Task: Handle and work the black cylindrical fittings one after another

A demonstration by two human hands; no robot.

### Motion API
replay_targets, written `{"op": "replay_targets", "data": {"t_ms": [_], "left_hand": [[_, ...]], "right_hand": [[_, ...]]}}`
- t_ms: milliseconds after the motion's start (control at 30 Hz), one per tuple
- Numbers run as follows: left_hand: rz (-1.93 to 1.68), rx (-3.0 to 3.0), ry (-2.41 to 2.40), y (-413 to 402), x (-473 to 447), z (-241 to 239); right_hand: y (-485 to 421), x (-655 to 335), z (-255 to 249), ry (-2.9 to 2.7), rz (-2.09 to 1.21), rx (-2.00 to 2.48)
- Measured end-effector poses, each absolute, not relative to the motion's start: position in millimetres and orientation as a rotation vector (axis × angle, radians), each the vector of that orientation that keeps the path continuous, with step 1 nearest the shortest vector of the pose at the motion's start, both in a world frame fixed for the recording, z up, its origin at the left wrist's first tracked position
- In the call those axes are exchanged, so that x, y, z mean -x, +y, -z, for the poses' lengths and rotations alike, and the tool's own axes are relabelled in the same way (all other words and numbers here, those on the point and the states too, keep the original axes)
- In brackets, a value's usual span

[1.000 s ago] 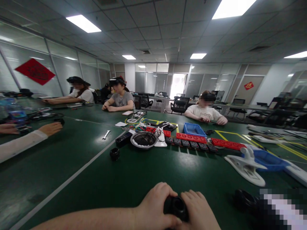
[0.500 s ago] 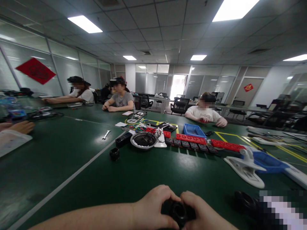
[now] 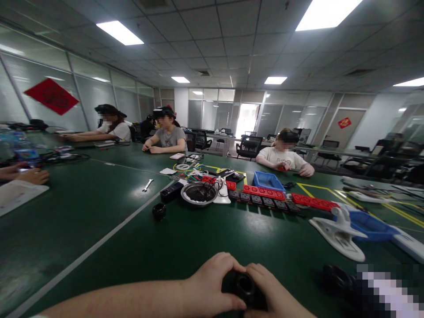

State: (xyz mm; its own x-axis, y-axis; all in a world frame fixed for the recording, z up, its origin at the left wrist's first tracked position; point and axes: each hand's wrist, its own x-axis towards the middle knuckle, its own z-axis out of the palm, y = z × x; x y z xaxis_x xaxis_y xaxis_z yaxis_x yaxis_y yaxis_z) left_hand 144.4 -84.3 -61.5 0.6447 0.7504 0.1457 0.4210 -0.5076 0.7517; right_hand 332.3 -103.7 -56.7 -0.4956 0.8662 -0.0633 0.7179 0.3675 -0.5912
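Observation:
Both my hands meet at the bottom middle of the head view, just above the green table. My left hand curls round the left side of a small black ring-shaped part with a round hole facing up. My right hand grips the same part from the right, fingers pressed over its top. Much of the part is hidden by my fingers.
A second black round part sits on the table ahead left, near a wrench and a metal bowl. Red and black power strips, a blue bin and a large white clip lie to the right. Three people sit across; another person's hand is at far left.
My hands stay on the black part, shifting slightly as they turn it. The person's hand at far left pulled back toward the left edge.

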Motion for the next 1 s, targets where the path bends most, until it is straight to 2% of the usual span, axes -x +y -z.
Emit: {"op": "replay_targets", "data": {"t_ms": [67, 167, 500, 567, 800, 900, 1000], "left_hand": [[-0.576, -2.166, 0.839, -82.3, -141.0, 60.1], [-0.548, -2.165, 0.853, -82.4, -139.6, 58.5], [-0.603, -2.139, 1.067, -90.1, -151.1, 59.6], [-0.603, -2.149, 1.036, -88.4, -149.6, 59.5], [-0.535, -2.221, 0.744, -78.8, -138.4, 61.2], [-0.513, -2.206, 0.748, -79.8, -137.7, 61.6], [-0.513, -2.163, 0.790, -83.3, -140.0, 63.3]], "right_hand": [[-100.7, -338.6, 55.3, -2.340, -0.964, 1.365], [-98.7, -341.8, 61.2, -2.302, -0.961, 1.443], [-107.1, -319.2, 72.0, -2.338, -0.294, 1.651], [-106.2, -320.6, 68.9, -2.361, -0.344, 1.600], [-102.0, -340.9, 50.2, -2.347, -1.019, 1.382], [-102.0, -343.6, 50.7, -2.324, -1.040, 1.405], [-102.5, -340.5, 59.0, -2.325, -0.884, 1.449]]}}
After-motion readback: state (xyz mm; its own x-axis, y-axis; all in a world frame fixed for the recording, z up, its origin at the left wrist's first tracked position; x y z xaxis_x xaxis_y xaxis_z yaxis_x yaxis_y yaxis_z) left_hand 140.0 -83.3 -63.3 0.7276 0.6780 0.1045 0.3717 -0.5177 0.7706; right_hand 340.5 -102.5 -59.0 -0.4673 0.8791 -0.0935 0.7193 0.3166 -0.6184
